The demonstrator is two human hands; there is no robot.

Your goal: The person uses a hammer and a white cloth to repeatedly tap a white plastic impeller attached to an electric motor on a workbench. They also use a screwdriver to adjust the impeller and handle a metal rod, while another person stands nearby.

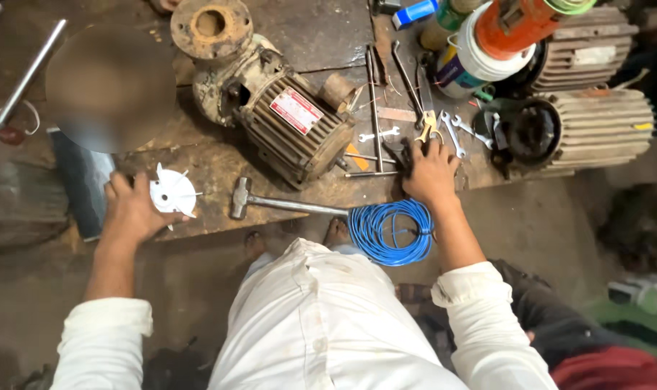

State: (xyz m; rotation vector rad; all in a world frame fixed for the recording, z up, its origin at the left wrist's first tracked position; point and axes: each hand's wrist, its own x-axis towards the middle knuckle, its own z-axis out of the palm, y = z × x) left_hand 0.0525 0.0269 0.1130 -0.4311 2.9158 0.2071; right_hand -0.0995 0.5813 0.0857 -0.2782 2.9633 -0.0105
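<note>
Your left hand (131, 209) grips the white plastic fan (172, 193) at the desk's (220, 162) front edge, fingers curled around its left rim. Your right hand (431, 173) lies spread, fingertips on the pliers (424, 132) just beyond it. The hammer (285, 204) lies between both hands, handle pointing toward your right.

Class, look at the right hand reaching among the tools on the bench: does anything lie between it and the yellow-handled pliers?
Nothing visible does. The right hand lies among the tools, its fingers already touching the yellow-handled pliers. The spanners lie to one side.
</note>
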